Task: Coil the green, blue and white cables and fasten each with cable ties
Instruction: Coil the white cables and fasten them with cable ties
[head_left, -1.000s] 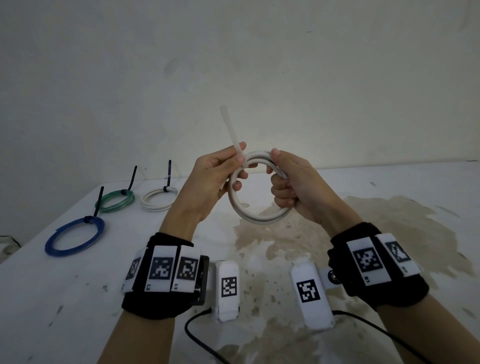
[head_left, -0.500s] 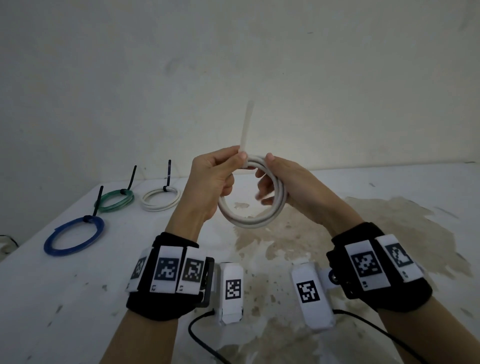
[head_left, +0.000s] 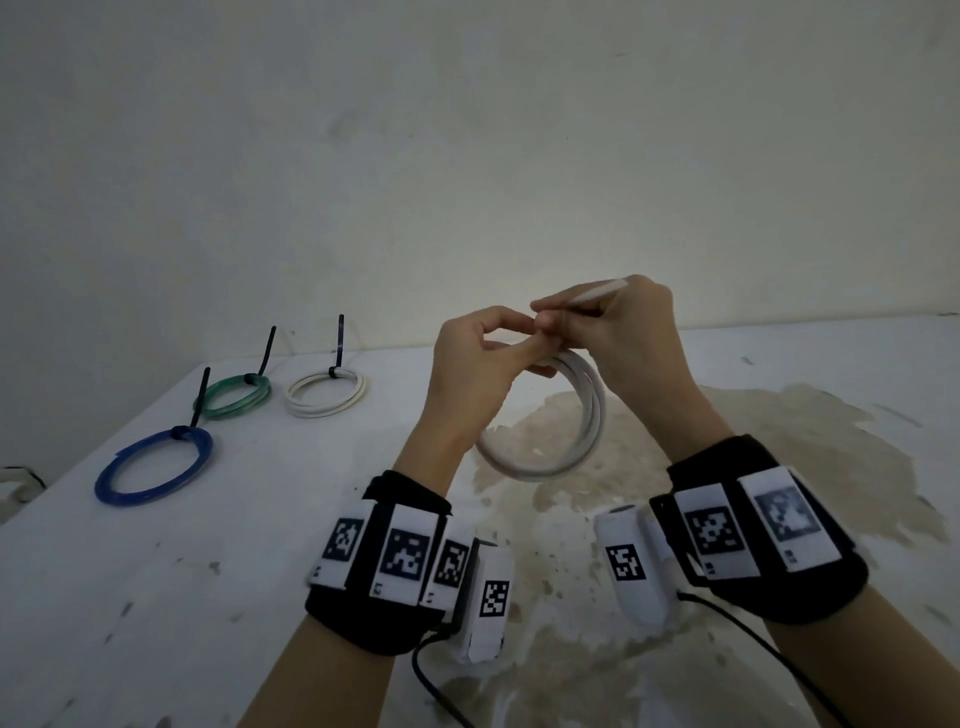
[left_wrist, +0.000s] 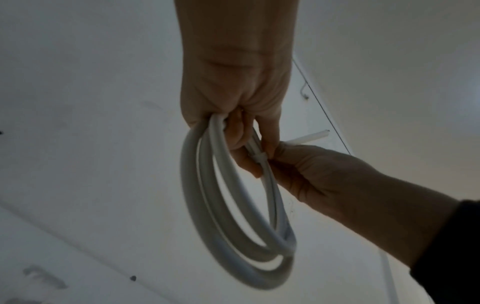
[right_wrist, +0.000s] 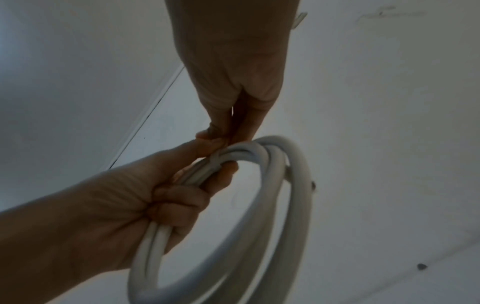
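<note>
A white cable coil (head_left: 569, 441) hangs in the air above the table, gripped at its top by my left hand (head_left: 524, 340). In the left wrist view the coil (left_wrist: 207, 216) dangles from that hand's curled fingers (left_wrist: 236, 133). A white cable tie (left_wrist: 259, 157) is wrapped round the coil's strands. My right hand (head_left: 553, 317) pinches the tie's tail (head_left: 597, 291) right beside the left thumb. In the right wrist view the tie band (right_wrist: 215, 162) crosses the coil (right_wrist: 285, 205) just below the pinching fingertips (right_wrist: 213, 131).
Three tied coils lie at the table's back left: blue (head_left: 153, 465), green (head_left: 234, 397) and white (head_left: 324, 395), each with a black tie tail sticking up. The white table (head_left: 234, 597) has a brown stain (head_left: 779, 441) on the right. A wall stands close behind.
The tie's tail has swung from upright to lying toward the right. My right hand has left the coil and taken the tail. The coil has turned more edge-on and hangs lower.
</note>
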